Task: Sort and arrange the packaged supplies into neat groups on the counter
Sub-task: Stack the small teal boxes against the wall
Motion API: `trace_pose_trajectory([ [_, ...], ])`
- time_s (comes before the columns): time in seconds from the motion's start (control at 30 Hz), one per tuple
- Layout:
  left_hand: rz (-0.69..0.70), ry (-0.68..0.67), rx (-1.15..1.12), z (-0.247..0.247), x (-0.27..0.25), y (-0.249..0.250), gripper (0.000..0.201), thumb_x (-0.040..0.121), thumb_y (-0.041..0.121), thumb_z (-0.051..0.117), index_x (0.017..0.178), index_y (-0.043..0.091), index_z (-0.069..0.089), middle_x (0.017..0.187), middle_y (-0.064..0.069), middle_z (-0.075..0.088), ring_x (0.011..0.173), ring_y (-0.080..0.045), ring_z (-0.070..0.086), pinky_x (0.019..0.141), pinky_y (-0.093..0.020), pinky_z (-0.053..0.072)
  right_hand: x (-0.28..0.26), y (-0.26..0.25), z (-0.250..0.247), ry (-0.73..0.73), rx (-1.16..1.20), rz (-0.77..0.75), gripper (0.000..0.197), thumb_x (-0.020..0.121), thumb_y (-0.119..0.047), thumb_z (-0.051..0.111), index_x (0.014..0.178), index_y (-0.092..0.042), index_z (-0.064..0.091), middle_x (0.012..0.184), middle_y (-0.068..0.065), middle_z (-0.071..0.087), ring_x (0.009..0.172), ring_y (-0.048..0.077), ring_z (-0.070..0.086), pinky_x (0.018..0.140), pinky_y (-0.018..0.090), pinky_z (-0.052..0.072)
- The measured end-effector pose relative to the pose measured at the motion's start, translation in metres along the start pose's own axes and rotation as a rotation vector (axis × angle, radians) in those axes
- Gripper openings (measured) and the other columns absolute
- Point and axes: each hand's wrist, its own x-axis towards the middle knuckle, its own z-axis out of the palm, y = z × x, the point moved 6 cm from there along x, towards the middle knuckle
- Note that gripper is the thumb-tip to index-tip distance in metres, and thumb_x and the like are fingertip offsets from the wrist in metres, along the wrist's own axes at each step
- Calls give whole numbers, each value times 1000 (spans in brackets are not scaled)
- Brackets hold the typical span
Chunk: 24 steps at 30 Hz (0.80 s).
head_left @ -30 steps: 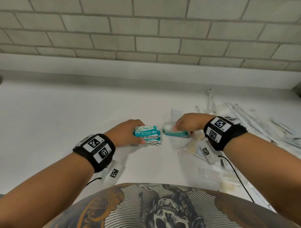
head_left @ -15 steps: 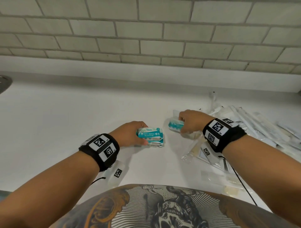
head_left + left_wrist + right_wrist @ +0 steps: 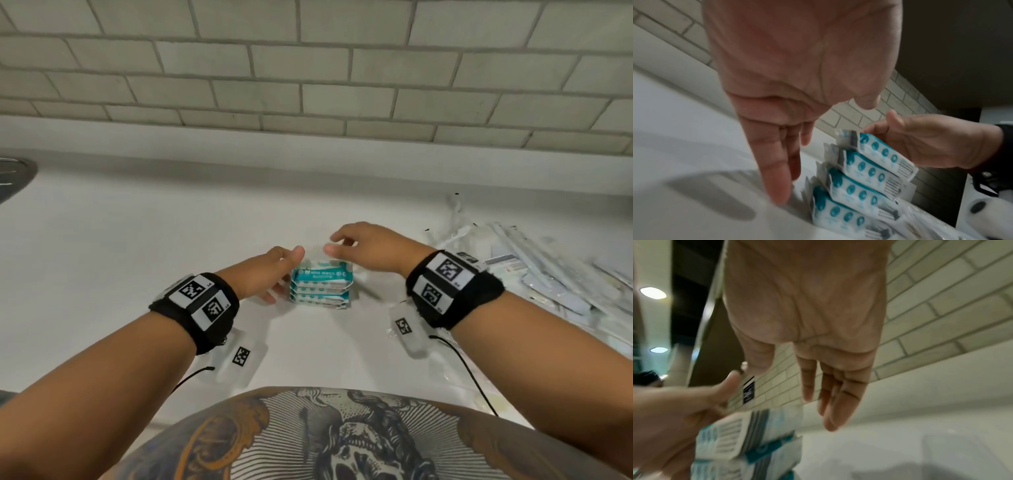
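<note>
Our left grip (image 3: 270,274) is open, fingers straight and pointing down at the left end of the stack of wipes packs (image 3: 320,286); whether the fingertips touch the packs we cannot tell. Our right grip (image 3: 366,250) hangs open just above and behind the stack's right end, fingers relaxed, holding nothing. The stack stands at the centre of the head frame on the white desk (image 3: 137,260); the left wrist view shows four teal-and-white packs (image 3: 859,178) piled one on another. The top pack reads "MINI WIPES"; smaller print is too blurred to read. At the right edge of the head frame lies a loose heap of clear packaged supplies (image 3: 548,274).
</note>
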Motion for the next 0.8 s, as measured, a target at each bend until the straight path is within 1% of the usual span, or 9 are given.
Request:
trace_pose_trajectory([
  [0.1,-34,-5,-20,9,8,-7,64,86,66,50,132,22,42,111,-4,66,96,-17,67,79,-34,58,-7,22,25,-254,178,154,61,93,-64,36,120,-14,60,113,8,64,91,22,64,84,40,57],
  [0.17,-49,-17,-95,14,14,-10,76,76,63,66,134,20,42,113,-5,65,99,-20,66,81,-34,57,-12,30,52,-398,388,223,60,89,-62,50,115,-10,63,111,18,67,84,22,61,81,41,55],
  [0.23,-47,-38,-169,17,18,-8,89,66,57,75,139,19,39,117,-6,62,105,-21,63,86,-33,54,-12,33,63,-373,526,244,59,81,-55,66,119,-9,60,116,22,65,80,20,61,74,37,53],
  [0.27,-14,-31,-187,18,19,-5,91,68,49,79,143,19,35,121,-5,59,107,-20,62,89,-31,52,-11,33,62,-328,555,240,62,80,-48,71,126,-10,54,119,21,63,81,19,61,73,35,52],
  [0.33,89,43,-156,13,20,2,95,74,29,82,149,20,25,129,-4,48,105,-11,58,91,-25,48,-6,33,53,-205,488,202,79,75,-36,79,140,-18,40,128,9,54,99,18,60,87,32,51],
  [0.4,168,124,-25,9,21,7,107,70,22,85,152,21,16,132,-1,38,103,-6,54,92,-23,45,-4,29,43,-79,285,139,99,69,-34,84,149,-22,26,137,3,40,119,19,48,100,32,44],
  [0.53,162,103,404,20,23,-5,133,60,45,87,154,20,-4,140,-1,27,134,-19,31,113,-37,30,-8,24,55,-36,-246,79,127,58,-56,80,153,-25,2,140,2,30,128,25,35,107,42,34],
  [0.73,92,40,624,26,25,-16,135,64,69,72,152,12,-13,160,-7,3,146,-28,3,117,-41,13,-17,44,63,-135,-362,215,133,63,-72,68,152,-14,-13,156,8,13,142,29,17,116,47,21],
  [0.8,91,-14,708,33,30,-20,128,67,78,61,153,18,-12,161,-9,-7,146,-34,-7,117,-49,6,-17,46,73,-173,-407,222,130,68,-76,61,152,-10,-13,161,9,-1,147,31,4,118,51,13],
])
